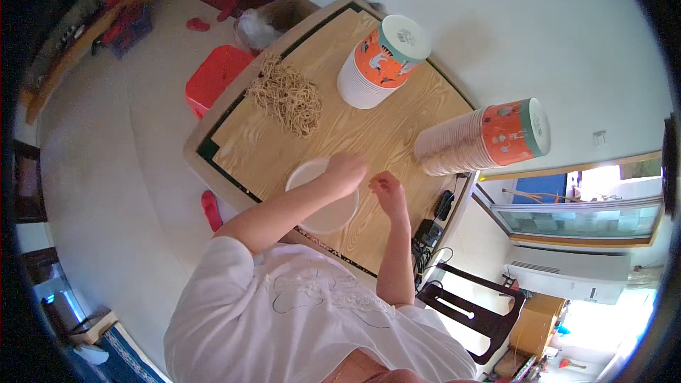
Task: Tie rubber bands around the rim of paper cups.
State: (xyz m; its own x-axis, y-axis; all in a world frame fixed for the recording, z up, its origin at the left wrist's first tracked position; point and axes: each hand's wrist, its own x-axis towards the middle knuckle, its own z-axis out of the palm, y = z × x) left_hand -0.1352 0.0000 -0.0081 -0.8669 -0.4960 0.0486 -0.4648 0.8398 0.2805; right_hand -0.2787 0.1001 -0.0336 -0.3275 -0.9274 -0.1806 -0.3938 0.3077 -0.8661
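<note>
A round white paper bucket or tub (pixel 333 221) is on the wooden table top just in front of me; my left forearm covers part of it. My left hand (pixel 347 173) is closed above its far right rim, and anything in its fingers is hidden. Close to its right is my right hand (pixel 389 195), fingers curled into a pinch; what they hold is too small to make out. A tangled heap of tan cord pieces (pixel 287 96) lies on the far left part of the table. Two tall stacks of nested paper buckets stand bottom up: one at the back (pixel 383 64), another at the right (pixel 482 136).
The table (pixel 248 149) has a raised light rim. Black adapters and cables (pixel 429 230) lie along its right edge, near a dark wooden chair (pixel 482 305). Past the left edge are a red plastic stool (pixel 216 78) and a bin with a clear liner (pixel 259 30). A white wall borders the far side.
</note>
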